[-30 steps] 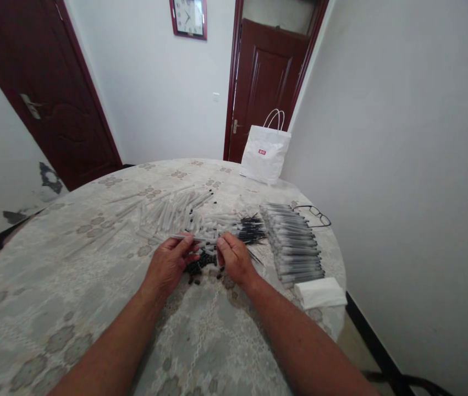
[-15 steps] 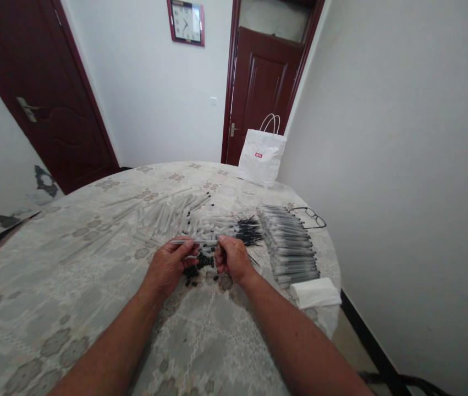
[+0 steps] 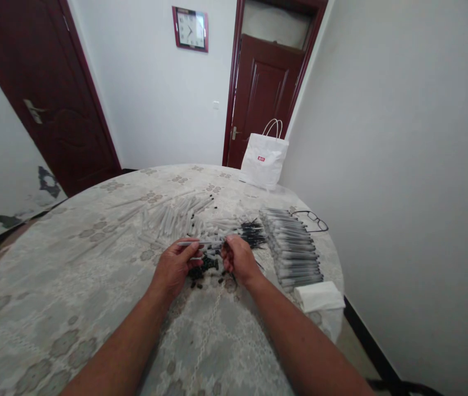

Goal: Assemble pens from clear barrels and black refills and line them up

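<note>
My left hand [image 3: 175, 266] pinches a clear pen barrel [image 3: 196, 243] and holds it level above the table. At the barrel's right end my right hand [image 3: 238, 258] is closed with its fingertips on it. Under both hands lies a small heap of black caps [image 3: 203, 266]. Behind them spreads a pile of clear empty barrels [image 3: 171, 217], and a bunch of black refills [image 3: 251, 231] lies to the right. Further right, assembled pens [image 3: 293, 246] are laid in a neat row.
The round table [image 3: 52, 286] has a lace cloth. A folded white tissue [image 3: 318, 296] sits at its right edge, glasses [image 3: 313, 220] beyond the pens, and a white paper bag [image 3: 264, 157] at the back. Two dark red doors and a wall clock are behind.
Both hands stay together over the caps with the barrel between them. My right hand has shifted slightly along the barrel's end; the camera has tilted a little.
</note>
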`<act>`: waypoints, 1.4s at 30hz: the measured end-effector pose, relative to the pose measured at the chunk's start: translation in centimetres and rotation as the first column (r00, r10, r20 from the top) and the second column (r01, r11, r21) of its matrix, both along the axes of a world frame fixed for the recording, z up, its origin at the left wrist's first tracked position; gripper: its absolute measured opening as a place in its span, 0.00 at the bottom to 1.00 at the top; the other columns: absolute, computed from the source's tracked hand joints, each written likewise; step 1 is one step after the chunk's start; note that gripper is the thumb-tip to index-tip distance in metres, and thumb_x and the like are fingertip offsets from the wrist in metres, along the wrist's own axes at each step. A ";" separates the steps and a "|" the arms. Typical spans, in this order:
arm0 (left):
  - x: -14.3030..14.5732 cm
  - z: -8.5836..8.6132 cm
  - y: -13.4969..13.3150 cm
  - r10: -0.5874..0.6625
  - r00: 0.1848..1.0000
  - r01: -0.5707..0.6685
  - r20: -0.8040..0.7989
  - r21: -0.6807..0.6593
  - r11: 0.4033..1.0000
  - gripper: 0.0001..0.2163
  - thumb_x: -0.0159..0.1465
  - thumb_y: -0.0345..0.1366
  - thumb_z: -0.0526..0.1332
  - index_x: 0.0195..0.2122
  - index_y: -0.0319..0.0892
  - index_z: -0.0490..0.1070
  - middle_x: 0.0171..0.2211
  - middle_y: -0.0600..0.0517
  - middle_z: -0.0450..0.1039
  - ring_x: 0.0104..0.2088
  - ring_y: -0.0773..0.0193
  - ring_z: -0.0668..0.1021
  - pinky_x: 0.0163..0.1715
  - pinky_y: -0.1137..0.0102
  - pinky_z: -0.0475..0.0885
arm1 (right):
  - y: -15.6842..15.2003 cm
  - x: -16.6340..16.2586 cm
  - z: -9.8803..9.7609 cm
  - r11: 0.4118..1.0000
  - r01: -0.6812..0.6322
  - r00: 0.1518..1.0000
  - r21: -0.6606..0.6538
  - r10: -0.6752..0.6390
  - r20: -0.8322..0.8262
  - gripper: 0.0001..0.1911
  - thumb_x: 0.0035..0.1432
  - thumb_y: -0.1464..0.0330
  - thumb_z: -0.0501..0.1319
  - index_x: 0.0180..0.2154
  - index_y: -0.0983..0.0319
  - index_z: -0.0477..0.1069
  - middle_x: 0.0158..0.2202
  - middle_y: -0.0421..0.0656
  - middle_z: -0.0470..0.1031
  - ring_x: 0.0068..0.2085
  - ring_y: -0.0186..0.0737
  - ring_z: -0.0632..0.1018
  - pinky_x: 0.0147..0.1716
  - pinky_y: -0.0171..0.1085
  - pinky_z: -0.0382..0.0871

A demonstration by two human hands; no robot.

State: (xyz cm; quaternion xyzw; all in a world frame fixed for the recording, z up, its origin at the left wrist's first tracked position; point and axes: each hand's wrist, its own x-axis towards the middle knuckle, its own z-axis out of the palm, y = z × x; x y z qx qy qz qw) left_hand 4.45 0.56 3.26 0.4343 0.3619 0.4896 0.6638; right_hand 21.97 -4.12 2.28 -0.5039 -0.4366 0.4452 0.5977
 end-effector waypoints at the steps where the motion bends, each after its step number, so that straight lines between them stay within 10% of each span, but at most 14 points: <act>1: 0.0 0.0 0.0 0.007 1.000 -0.007 -0.007 0.004 1.000 0.18 0.53 0.43 0.73 0.40 0.40 0.76 0.36 0.49 0.77 0.32 0.63 0.78 0.29 0.68 0.78 | -0.2 0.0 0.2 0.998 0.028 0.998 0.049 -0.031 0.057 0.18 0.62 0.51 0.56 0.33 0.60 0.68 0.25 0.36 0.72 0.17 0.29 0.69 0.14 0.29 0.57; 24: -0.1 -0.1 0.0 -0.024 1.000 0.023 0.020 0.014 1.000 0.19 0.53 0.46 0.72 0.41 0.40 0.76 0.37 0.48 0.79 0.31 0.64 0.78 0.30 0.68 0.77 | -0.5 0.3 0.8 0.986 0.121 0.943 0.112 -0.149 0.296 0.19 0.66 0.52 0.53 0.33 0.60 0.68 0.27 0.38 0.73 0.23 0.33 0.71 0.22 0.32 0.63; 29: 0.0 -0.3 -0.2 -0.023 0.997 0.030 -0.069 0.105 0.994 0.19 0.52 0.48 0.71 0.40 0.41 0.78 0.35 0.48 0.79 0.31 0.62 0.79 0.30 0.68 0.77 | -1.5 0.7 2.7 0.896 -0.050 0.559 0.442 -0.342 0.755 0.11 0.65 0.66 0.58 0.48 0.60 0.73 0.46 0.48 0.75 0.48 0.44 0.73 0.50 0.41 0.65; 34: 0.2 -0.1 -0.9 -0.100 0.974 0.136 -0.204 0.173 0.975 0.17 0.54 0.47 0.70 0.39 0.40 0.79 0.31 0.47 0.80 0.30 0.59 0.80 0.32 0.67 0.75 | -2.3 0.0 4.3 0.933 -0.243 0.145 0.265 -0.236 0.961 0.09 0.66 0.68 0.57 0.44 0.59 0.75 0.39 0.46 0.75 0.44 0.44 0.71 0.46 0.41 0.63; 42: 0.3 0.0 -1.3 -0.109 0.938 0.200 -0.328 0.259 0.945 0.15 0.57 0.47 0.68 0.38 0.41 0.80 0.28 0.48 0.79 0.26 0.61 0.78 0.28 0.70 0.71 | -3.1 5.2 7.9 0.989 -0.137 -0.109 0.063 -0.078 0.991 0.08 0.64 0.69 0.59 0.38 0.58 0.78 0.37 0.46 0.74 0.43 0.44 0.71 0.43 0.38 0.61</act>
